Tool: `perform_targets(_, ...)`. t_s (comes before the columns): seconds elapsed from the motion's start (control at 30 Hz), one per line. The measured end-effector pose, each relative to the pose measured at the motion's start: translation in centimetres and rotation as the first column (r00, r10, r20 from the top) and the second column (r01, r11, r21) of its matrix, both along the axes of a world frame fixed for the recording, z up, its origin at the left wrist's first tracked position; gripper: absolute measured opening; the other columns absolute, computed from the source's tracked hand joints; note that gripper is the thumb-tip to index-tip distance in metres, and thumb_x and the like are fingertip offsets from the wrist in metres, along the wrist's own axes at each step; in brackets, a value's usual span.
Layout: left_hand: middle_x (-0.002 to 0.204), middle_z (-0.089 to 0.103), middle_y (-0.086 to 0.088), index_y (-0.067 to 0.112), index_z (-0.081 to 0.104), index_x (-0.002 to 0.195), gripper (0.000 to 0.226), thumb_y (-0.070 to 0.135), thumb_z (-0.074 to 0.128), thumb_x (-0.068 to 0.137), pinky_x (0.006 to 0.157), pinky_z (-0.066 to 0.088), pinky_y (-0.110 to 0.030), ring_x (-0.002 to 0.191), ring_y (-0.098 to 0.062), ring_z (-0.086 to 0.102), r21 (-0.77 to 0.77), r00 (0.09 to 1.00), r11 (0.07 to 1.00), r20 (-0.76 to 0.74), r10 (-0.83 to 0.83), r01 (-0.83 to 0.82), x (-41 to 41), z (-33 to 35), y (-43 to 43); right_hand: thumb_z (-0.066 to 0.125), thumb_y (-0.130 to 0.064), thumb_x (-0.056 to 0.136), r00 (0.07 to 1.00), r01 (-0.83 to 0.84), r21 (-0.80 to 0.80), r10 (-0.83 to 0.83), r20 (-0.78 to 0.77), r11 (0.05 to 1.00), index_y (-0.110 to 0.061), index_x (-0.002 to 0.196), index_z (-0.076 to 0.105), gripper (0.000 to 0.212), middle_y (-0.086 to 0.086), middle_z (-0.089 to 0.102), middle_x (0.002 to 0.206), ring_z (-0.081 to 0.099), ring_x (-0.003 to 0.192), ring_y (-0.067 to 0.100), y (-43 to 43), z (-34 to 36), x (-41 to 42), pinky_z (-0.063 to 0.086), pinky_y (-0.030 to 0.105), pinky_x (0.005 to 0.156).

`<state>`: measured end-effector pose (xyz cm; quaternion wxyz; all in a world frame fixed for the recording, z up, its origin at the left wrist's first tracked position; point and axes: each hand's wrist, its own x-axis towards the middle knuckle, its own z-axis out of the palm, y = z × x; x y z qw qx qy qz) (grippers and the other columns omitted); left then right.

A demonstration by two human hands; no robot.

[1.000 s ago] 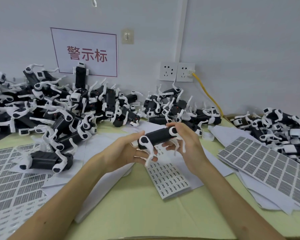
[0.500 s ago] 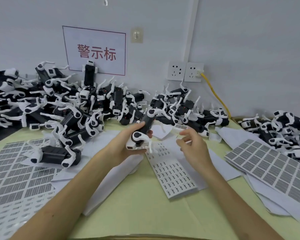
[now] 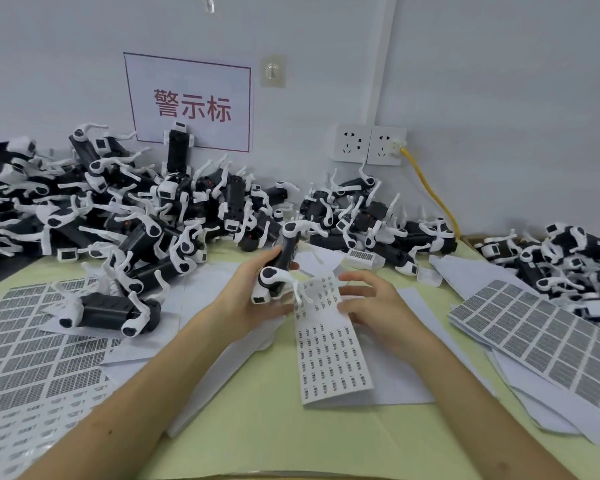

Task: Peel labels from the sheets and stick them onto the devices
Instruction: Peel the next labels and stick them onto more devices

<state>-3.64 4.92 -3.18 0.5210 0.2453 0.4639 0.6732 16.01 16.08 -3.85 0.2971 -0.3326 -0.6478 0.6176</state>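
Note:
My left hand grips a black-and-white device with white legs, held almost upright above the table's middle. My right hand rests with fingers spread on the top of a narrow sheet of small labels that lies just right of the device. Its fingertips touch the sheet's upper rows; whether a label is pinched I cannot tell. A larger sheet of grey labels lies to the right and another sheet of grey labels to the left.
A big pile of the same devices runs along the back wall, with another heap of devices at far right. One device lies alone at left. Loose white papers cover the yellow-green table. A yellow cable hangs from wall sockets.
My right hand let go of the device and dropped onto the small label sheet. My left hand turned the device from lying flat to nearly upright.

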Motion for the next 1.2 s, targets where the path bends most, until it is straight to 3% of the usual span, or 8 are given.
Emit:
perform_targets(0.17, 0.087, 0.066, -0.01, 0.012, 0.076, 0.096, 0.038, 0.047, 0.076, 0.082, 0.106, 0.052, -0.049, 0.092, -0.028, 0.062, -0.011, 0.996, 1.0, 0.088, 0.008, -0.007, 0.2, 0.2, -0.2, 0.056, 0.008, 0.095, 0.985, -0.139, 0.213, 0.113, 0.131, 0.967, -0.028, 0.129, 0.059, 0.05, 0.013, 0.072, 0.107, 0.074, 0.08, 0.019, -1.0, -0.1, -0.5, 0.056, 0.031, 0.065)
perform_targets(0.27, 0.083, 0.069, -0.009, 0.013, 0.082, 0.086, 0.038, 0.049, 0.07, 0.091, 0.092, 0.055, -0.04, 0.091, -0.029, 0.06, -0.002, 0.993, 1.0, 0.117, 0.017, -0.016, 0.4, 0.4, -0.2, 0.054, 0.01, 0.095, 0.999, -0.043, 0.299, 0.035, 0.033, 0.953, -0.025, 0.121, 0.069, 0.046, -0.003, 0.069, 0.11, 0.07, 0.075, 0.002, -0.9, 0.2, -0.5, 0.057, 0.023, 0.062)
perform_targets(0.4, 0.109, 0.071, -0.019, 0.008, 0.077, 0.109, 0.045, 0.048, 0.066, 0.093, 0.1, 0.057, -0.047, 0.113, -0.042, 0.063, 0.068, 0.994, 0.995, 0.067, -0.084, 0.079, 0.8, 0.4, -0.5, 0.06, 0.006, 0.095, 1.0, 0.027, 0.323, -0.022, -0.02, 0.946, -0.033, 0.109, 0.075, 0.045, 0.005, 0.076, 0.102, 0.072, 0.083, 0.025, -0.2, 0.2, -0.1, 0.06, 0.044, 0.077)
perform_targets(0.47, 0.097, 0.068, -0.021, 0.001, 0.074, 0.103, 0.048, 0.046, 0.064, 0.094, 0.096, 0.058, -0.045, 0.105, -0.048, 0.057, 0.096, 0.986, 0.983, 0.031, -0.163, 0.159, 1.2, 0.4, -0.6, 0.065, 0.001, 0.094, 0.999, 0.039, 0.359, -0.026, -0.042, 0.933, -0.037, 0.105, 0.076, 0.041, 0.001, 0.077, 0.1, 0.068, 0.075, 0.019, -0.1, 0.0, -0.1, 0.057, 0.036, 0.07)
perform_targets(0.53, 0.1, 0.066, -0.019, 0.0, 0.073, 0.114, 0.051, 0.045, 0.064, 0.093, 0.076, 0.06, -0.037, 0.094, -0.042, 0.055, 0.094, 0.982, 0.978, 0.011, -0.186, 0.184, 1.7, 0.4, -0.5, 0.073, -0.005, 0.09, 0.998, 0.038, 0.392, -0.016, -0.059, 0.919, -0.035, 0.106, 0.077, 0.034, -0.013, 0.076, 0.103, 0.069, 0.081, 0.003, -0.2, -0.2, -0.2, 0.057, 0.027, 0.074)
perform_targets(0.67, 0.113, 0.076, -0.007, 0.014, 0.081, 0.115, 0.038, 0.04, 0.063, 0.094, 0.07, 0.061, -0.032, 0.089, -0.022, 0.076, 0.12, 0.97, 0.964, 0.025, -0.242, 0.237, 2.1, 0.5, -0.6, 0.082, -0.006, 0.083, 0.996, 0.073, 0.386, -0.045, -0.083, 0.92, -0.028, 0.111, 0.077, 0.036, -0.012, 0.076, 0.113, 0.069, 0.111, 0.012, 0.0, -0.3, -0.3, 0.053, 0.046, 0.103)
perform_targets(0.83, 0.118, 0.075, -0.006, 0.015, 0.08, 0.116, 0.04, 0.042, 0.066, 0.09, 0.07, 0.06, -0.031, 0.084, -0.018, 0.074, 0.106, 0.981, 0.976, -0.007, -0.192, 0.192, 2.2, 0.4, -0.6, 0.084, -0.009, 0.083, 0.997, 0.075, 0.408, -0.054, -0.064, 0.91, -0.031, 0.106, 0.078, 0.033, -0.009, 0.077, 0.106, 0.072, 0.098, 0.013, -0.2, -0.4, -0.5, 0.057, 0.045, 0.095)
perform_targets(1.2, 0.112, 0.065, -0.012, 0.007, 0.074, 0.116, 0.045, 0.044, 0.066, 0.092, 0.09, 0.055, -0.041, 0.099, -0.031, 0.061, 0.138, 0.98, 0.981, 0.128, -0.154, 0.136, 2.5, 0.7, -0.9, 0.085, -0.031, 0.082, 0.973, 0.152, 0.798, -0.231, -0.017, 0.583, -0.04, 0.107, 0.078, 0.028, -0.02, 0.048, 0.138, 0.035, 0.129, 0.001, -0.4, -0.6, -0.4, 0.027, 0.015, 0.107)
